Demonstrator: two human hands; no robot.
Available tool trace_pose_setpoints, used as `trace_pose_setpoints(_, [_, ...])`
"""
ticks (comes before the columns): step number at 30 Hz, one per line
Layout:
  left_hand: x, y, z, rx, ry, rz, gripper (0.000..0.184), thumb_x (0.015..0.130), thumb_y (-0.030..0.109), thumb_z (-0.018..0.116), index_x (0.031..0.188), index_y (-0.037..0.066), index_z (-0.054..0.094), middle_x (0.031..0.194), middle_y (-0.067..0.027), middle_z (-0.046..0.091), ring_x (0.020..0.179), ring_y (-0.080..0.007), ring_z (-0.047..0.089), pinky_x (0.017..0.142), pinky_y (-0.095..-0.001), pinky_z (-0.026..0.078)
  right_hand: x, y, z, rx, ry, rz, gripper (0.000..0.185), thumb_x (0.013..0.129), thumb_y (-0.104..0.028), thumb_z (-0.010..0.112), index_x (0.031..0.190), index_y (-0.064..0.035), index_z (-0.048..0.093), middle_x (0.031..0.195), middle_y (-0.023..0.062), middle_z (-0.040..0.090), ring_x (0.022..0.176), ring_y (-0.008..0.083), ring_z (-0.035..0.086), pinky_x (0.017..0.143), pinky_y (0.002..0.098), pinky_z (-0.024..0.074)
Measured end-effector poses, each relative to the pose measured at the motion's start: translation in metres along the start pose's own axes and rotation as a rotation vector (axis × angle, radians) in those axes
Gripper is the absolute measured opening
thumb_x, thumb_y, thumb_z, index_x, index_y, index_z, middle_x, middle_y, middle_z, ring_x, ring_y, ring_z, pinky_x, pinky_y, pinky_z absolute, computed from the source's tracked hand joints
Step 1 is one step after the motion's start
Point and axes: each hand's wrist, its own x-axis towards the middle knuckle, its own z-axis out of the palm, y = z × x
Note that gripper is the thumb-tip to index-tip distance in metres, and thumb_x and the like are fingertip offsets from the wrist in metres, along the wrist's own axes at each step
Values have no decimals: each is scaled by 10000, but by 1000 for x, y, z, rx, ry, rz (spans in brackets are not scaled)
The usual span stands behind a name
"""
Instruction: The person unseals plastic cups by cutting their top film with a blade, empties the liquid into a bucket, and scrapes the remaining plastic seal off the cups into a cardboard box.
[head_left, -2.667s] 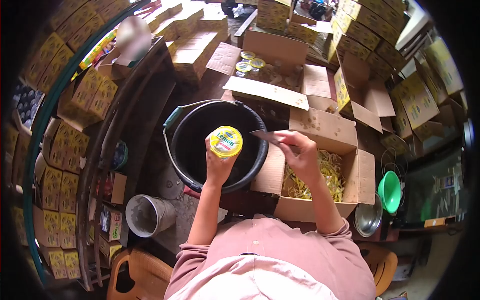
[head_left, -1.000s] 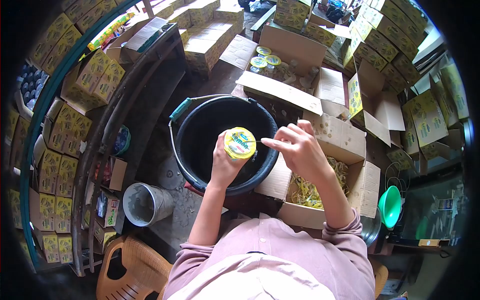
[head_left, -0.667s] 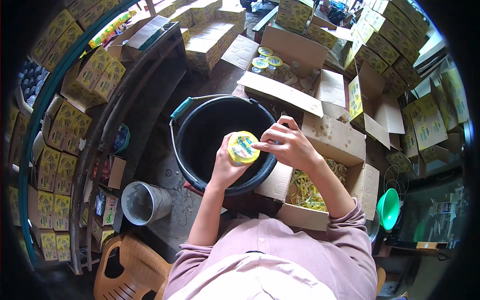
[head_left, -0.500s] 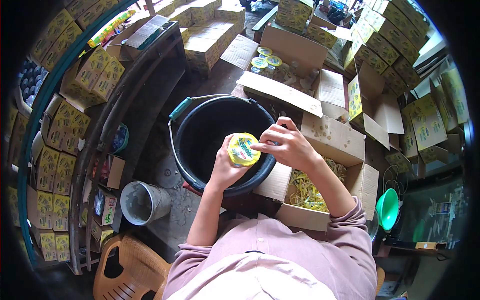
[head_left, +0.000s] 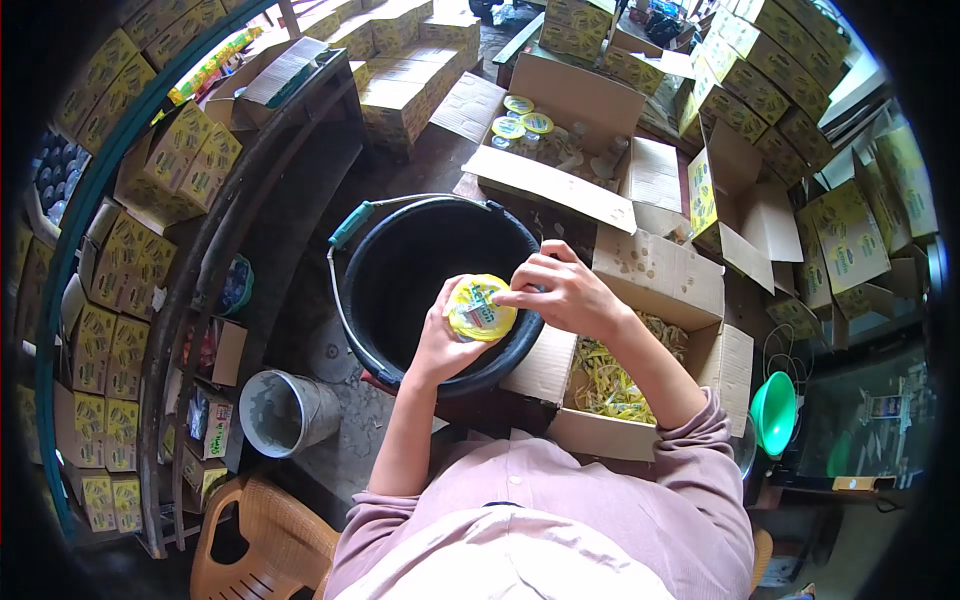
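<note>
My left hand (head_left: pixel 446 342) is wrapped round a sealed plastic cup (head_left: pixel 481 308) with a yellow printed lid facing up. Below them opens a big black bucket (head_left: pixel 385 300) with a teal grip on its wire handle. At the cup's right side is my right hand (head_left: pixel 568 292), its fingers curled and one fingertip on or just over the lid. Whatever those curled fingers hold, if anything, is hidden. Under my right forearm stands an open carton (head_left: pixel 660 263) with yellow strips of scrap (head_left: pixel 612 385) inside.
Beyond the bucket, an open carton (head_left: pixel 560 190) contains several yellow-lidded cups (head_left: pixel 508 127) and clear ones. Another open carton (head_left: pixel 750 215) stands to its right. At left are a grey pail (head_left: pixel 290 412), an orange-brown chair (head_left: pixel 270 530) and shelves of printed boxes. A green bowl (head_left: pixel 774 412) sits at right.
The cup has turned in my left hand, so the lid's print faces another way. Both hands have shifted slightly to the left. The whole view has moved a little.
</note>
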Motion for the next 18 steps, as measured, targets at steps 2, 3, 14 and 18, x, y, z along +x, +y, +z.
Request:
trace_pose_setpoints(2, [0, 7, 1, 49, -12, -24, 608, 562, 86, 772, 1084, 29, 465, 982, -55, 561, 919, -134, 557, 842, -263, 448, 2, -3, 1, -50, -17, -30, 444, 632, -17, 596, 997, -269, 629, 791, -38, 514, 758, 110, 528, 854, 323, 358])
trace_pose_setpoints(3, [1, 9, 2, 75, -18, -35, 602, 565, 88, 769, 1081, 28, 465, 977, -54, 563, 913, -134, 559, 838, -263, 450, 3, -4, 2, -75, -24, -46, 427, 643, -30, 598, 994, -271, 630, 781, -37, 506, 753, 109, 526, 853, 320, 360])
trace_pose_setpoints(14, [4, 5, 3, 248, 32, 27, 503, 602, 76, 715, 1037, 3, 474, 918, -106, 582, 861, -191, 595, 777, -280, 471, -3, 8, 1, -201, -83, -35, 334, 711, -85, 557, 983, -266, 626, 757, -47, 479, 762, 94, 517, 885, 316, 336])
trace_pose_setpoints(18, [3, 5, 4, 247, 28, 10, 502, 598, 73, 712, 1034, 4, 473, 918, -106, 580, 865, -193, 593, 780, -283, 469, 0, 1, 7, -238, -157, -51, 238, 732, -121, 555, 927, -227, 642, 827, -34, 502, 872, 103, 522, 922, 320, 319])
